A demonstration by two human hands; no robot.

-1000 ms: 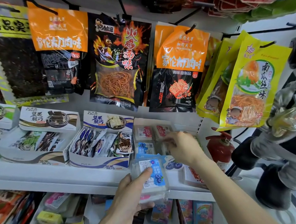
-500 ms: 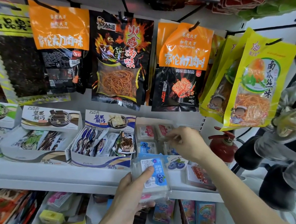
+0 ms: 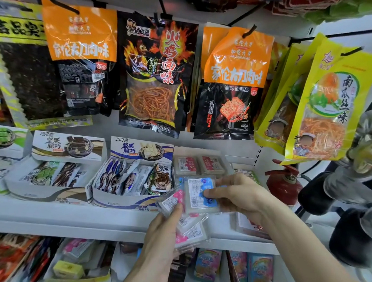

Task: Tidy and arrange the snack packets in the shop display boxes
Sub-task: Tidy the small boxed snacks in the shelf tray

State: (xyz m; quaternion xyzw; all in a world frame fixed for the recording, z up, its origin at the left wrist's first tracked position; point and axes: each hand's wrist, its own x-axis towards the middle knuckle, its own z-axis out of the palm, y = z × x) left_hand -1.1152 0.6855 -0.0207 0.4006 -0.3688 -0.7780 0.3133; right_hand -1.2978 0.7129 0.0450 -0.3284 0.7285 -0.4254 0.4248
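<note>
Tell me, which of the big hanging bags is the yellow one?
The yellow bag hanging farthest right, above the red fire extinguisher. The other hanging bags are orange-topped or black.

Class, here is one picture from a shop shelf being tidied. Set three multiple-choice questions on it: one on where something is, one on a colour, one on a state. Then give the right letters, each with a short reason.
1. Where is the red fire extinguisher?
A. On the bottom shelf
B. At the right end of the shelf, beyond the display boxes
C. Hanging from a hook

2. What colour is the print on the packet under the right hand?
A. Blue
B. Green
C. Orange

3. What is the left hand doing?
A. Resting flat on the shelf
B. Hanging free with nothing in it
C. Holding a stack of clear packets

Answers:
1 B: it stands right of the last box, under the yellow bags.
2 A: blue marks show on its white label.
3 C: the thumb presses on the top of the stack, with more packets below.
</note>
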